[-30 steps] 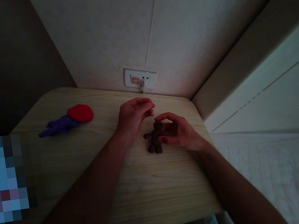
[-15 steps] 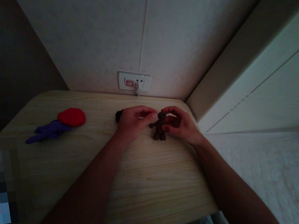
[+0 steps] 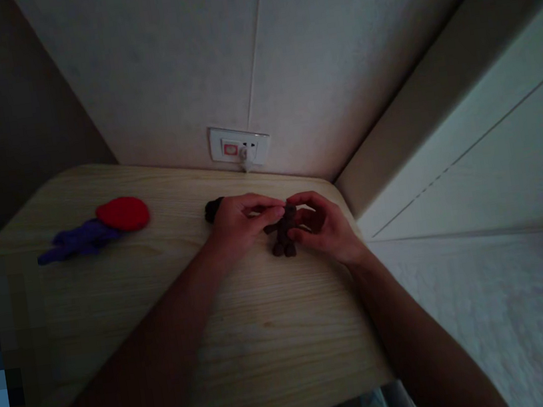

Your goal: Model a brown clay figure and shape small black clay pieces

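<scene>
Right hand [image 3: 322, 226] has the figure [image 3: 283, 232], brown, gripped from its right side; thumb against the body, index finger bent over by the head, other fingers curled in behind. Left hand [image 3: 241, 221] is at the figure's head; thumb and index finger tips pinched together there; can't tell if a small bit sits between them.

Figure is in the right half of the table [image 3: 268, 325], toward the far right corner; head toward the back edge, feet toward the front edge; can't tell if it's lying flat or propped up. Arm on its left side sticks out below the left hand's fingertips; other arm hidden by the right hand.

Black lump [image 3: 212, 210] just beside the left hand, partly hidden by it, near the back edge; red disc [image 3: 124, 214] in the table's left half, nearer the back edge, overlapping the right end of the purple piece [image 3: 82, 239]; both well apart from the hands.

Socket [image 3: 256, 146] on the wall [image 3: 157, 78] just above the back edge, clear plug [image 3: 243, 155] in it; white bedding [image 3: 466, 297] beyond the right edge.
</scene>
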Available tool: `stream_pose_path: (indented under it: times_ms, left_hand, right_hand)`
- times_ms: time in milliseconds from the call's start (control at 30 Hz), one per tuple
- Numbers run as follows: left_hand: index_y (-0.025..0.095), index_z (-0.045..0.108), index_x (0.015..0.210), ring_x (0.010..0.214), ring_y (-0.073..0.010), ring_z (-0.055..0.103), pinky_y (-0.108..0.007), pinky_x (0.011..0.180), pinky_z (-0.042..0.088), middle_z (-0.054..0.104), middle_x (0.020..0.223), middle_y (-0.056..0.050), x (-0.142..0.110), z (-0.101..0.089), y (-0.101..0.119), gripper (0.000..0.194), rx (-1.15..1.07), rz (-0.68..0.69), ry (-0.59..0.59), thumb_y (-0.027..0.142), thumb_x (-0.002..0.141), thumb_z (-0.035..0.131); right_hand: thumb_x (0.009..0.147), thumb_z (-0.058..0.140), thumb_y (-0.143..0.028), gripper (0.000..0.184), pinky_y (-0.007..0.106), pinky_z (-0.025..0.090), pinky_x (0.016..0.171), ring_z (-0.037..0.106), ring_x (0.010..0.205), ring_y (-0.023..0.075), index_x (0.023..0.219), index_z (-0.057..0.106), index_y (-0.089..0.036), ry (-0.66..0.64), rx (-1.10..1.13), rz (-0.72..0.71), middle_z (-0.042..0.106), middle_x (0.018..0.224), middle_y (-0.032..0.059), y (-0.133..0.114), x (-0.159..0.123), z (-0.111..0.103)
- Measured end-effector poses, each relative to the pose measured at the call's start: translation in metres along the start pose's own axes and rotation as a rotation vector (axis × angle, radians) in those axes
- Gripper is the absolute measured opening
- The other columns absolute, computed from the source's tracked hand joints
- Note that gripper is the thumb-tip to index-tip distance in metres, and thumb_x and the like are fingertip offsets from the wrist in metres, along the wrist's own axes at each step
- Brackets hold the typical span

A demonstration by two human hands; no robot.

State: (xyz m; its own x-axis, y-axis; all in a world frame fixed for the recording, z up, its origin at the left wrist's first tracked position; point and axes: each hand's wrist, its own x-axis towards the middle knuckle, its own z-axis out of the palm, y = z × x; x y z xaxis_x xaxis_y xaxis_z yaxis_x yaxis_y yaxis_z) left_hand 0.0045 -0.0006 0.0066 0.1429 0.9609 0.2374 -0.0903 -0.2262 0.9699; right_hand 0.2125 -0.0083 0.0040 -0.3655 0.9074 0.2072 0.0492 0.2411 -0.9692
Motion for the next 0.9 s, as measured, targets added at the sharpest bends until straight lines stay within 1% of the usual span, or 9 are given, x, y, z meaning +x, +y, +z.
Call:
stream_pose_path:
  times_ms: [100, 433, 533, 667, 900]
  left_hand:
    - [0.018, 0.085, 0.088, 0.084, -0.0207, 0.076, -0.033, 0.081, 0.060, 0.083, 0.092, -0.007, 0.0000, 0.0005, -0.0015, 0.021, -0.012, 0.006, 0.005, 0.034, 0.073, 0.086]
    - [0.019, 0.085, 0.088, 0.084, -0.0207, 0.076, -0.032, 0.079, 0.060, 0.083, 0.093, -0.008, -0.0010, 0.0007, -0.0014, 0.022, -0.006, 0.017, -0.002, 0.035, 0.073, 0.087]
    - [0.019, 0.085, 0.088, 0.084, -0.0206, 0.076, -0.032, 0.079, 0.060, 0.083, 0.092, -0.007, -0.0008, 0.0005, -0.0007, 0.022, 0.021, 0.035, 0.001, 0.036, 0.074, 0.086]
    - [0.019, 0.085, 0.085, 0.084, -0.0209, 0.075, -0.031, 0.076, 0.060, 0.082, 0.092, -0.008, -0.0006, 0.0003, 0.0008, 0.022, 0.061, 0.043, 0.005, 0.038, 0.073, 0.086]
    - [0.019, 0.084, 0.086, 0.079, -0.0190, 0.074, -0.030, 0.073, 0.059, 0.081, 0.090, -0.007, -0.0014, 0.0008, 0.0015, 0.021, 0.092, 0.045, 0.021, 0.036, 0.074, 0.086]
  right_hand:
    - [0.072, 0.094, -0.033, 0.058, 0.030, 0.062, 0.074, 0.070, 0.084, 0.0146, 0.120, 0.063, -0.026, -0.004, -0.010, -0.011, 0.068, 0.110, 0.0037, -0.0005, -0.0003, 0.0019]
    - [0.069, 0.096, -0.030, 0.059, 0.029, 0.061, 0.076, 0.069, 0.084, 0.0128, 0.119, 0.064, -0.025, -0.005, 0.011, -0.040, 0.067, 0.114, 0.0038, -0.0010, -0.0006, 0.0032]
    - [0.068, 0.097, -0.033, 0.060, 0.029, 0.061, 0.076, 0.069, 0.084, 0.0133, 0.119, 0.064, -0.025, -0.008, 0.003, -0.028, 0.067, 0.117, 0.0045, -0.0019, -0.0007, 0.0037]
    - [0.071, 0.094, -0.038, 0.059, 0.032, 0.062, 0.077, 0.068, 0.085, 0.0144, 0.119, 0.062, -0.025, -0.017, -0.016, -0.015, 0.065, 0.121, 0.0061, -0.0030, -0.0009, 0.0043]
    - [0.071, 0.094, -0.033, 0.058, 0.031, 0.061, 0.078, 0.070, 0.087, 0.0143, 0.120, 0.063, -0.026, -0.017, -0.008, -0.017, 0.066, 0.119, 0.0053, -0.0034, -0.0013, 0.0045]
